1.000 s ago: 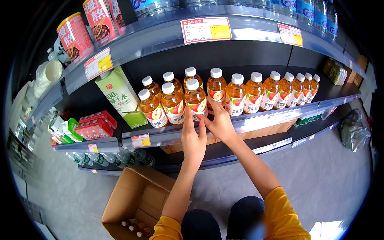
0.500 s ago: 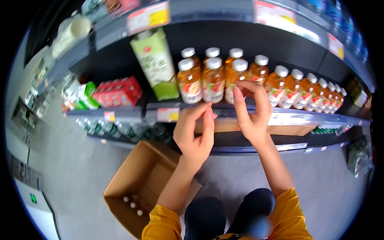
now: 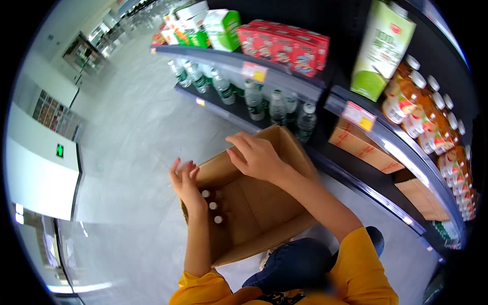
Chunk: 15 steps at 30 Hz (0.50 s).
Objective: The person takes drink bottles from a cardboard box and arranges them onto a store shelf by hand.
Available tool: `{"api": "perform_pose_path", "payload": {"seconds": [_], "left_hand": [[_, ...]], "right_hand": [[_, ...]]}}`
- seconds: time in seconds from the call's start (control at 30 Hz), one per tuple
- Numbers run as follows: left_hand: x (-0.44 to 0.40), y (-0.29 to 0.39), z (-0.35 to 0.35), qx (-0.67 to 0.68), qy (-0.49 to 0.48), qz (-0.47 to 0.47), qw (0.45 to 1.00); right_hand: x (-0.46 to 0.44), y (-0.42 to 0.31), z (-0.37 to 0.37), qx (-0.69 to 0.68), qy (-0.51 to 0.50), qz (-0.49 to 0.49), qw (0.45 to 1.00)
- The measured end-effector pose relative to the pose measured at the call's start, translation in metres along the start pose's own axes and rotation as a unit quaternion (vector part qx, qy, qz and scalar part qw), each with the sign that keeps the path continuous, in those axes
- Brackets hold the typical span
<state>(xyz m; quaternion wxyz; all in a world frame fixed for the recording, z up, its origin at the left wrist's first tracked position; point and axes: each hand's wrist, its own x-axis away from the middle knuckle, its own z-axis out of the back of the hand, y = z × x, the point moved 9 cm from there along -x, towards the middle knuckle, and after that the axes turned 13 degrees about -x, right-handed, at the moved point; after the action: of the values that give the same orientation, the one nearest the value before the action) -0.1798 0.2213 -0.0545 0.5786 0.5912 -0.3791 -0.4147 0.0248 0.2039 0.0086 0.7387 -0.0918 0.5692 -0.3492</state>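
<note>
A deep cardboard box (image 3: 254,203) stands with its top uncovered on the floor in front of me. Inside it, three bottles with white caps (image 3: 213,206) stand in a row by its left wall. My left hand (image 3: 189,192) is over the left rim, close to those caps, its fingers apart and holding nothing. Above the far part of the box, my right hand (image 3: 258,158) has its fingers stretched out and is likewise without any object. Several amber juice bottles (image 3: 399,104) with white caps line the shelf to the right.
Beside the juice stands a tall green-and-white carton (image 3: 381,51). Red drink packs (image 3: 284,46) sit on the left shelf section. Water bottles (image 3: 254,101) fill the lower shelf behind the box. A closed carton (image 3: 366,145) lies under the juice shelf. Grey floor (image 3: 127,168) extends leftward.
My view has turned left and down from the juice shelf to the box. Both hands have moved from in front of the juice bottles to above the box.
</note>
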Motion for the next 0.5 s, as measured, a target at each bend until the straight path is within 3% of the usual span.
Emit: {"api": "perform_pose_path", "payload": {"seconds": [0.1, 0.17, 0.2, 0.23, 0.3, 0.33, 0.4, 0.5], "left_hand": [[-0.002, -0.082, 0.042, -0.127, 0.021, 0.087, 0.988], [0.001, -0.119, 0.052, -0.220, -0.048, 0.123, 0.966], [-0.004, -0.124, 0.056, -0.377, -0.083, 0.012, 0.922], [0.002, -0.132, 0.055, -0.518, -0.137, -0.109, 0.838], [0.012, -0.156, 0.056, -0.634, -0.215, -0.071, 0.740], [0.012, -0.161, 0.057, -0.634, -0.212, -0.063, 0.741], [0.016, -0.202, 0.073, -0.677, -0.267, 0.121, 0.675], [0.020, -0.228, 0.083, -0.617, -0.233, 0.205, 0.723]], "right_hand": [[0.024, 0.026, -0.068, 0.008, -0.102, -0.021, 0.995], [0.044, 0.042, -0.103, 0.001, -0.160, -0.040, 0.986], [0.057, 0.047, -0.122, -0.002, -0.213, -0.060, 0.975], [0.066, 0.049, -0.132, -0.008, -0.221, -0.061, 0.973], [0.099, 0.066, -0.168, -0.006, -0.349, -0.154, 0.925], [0.110, 0.068, -0.179, -0.010, -0.356, -0.152, 0.922], [0.144, 0.076, -0.207, -0.016, -0.417, -0.184, 0.890], [0.188, 0.083, -0.237, -0.018, -0.479, -0.230, 0.847]]}}
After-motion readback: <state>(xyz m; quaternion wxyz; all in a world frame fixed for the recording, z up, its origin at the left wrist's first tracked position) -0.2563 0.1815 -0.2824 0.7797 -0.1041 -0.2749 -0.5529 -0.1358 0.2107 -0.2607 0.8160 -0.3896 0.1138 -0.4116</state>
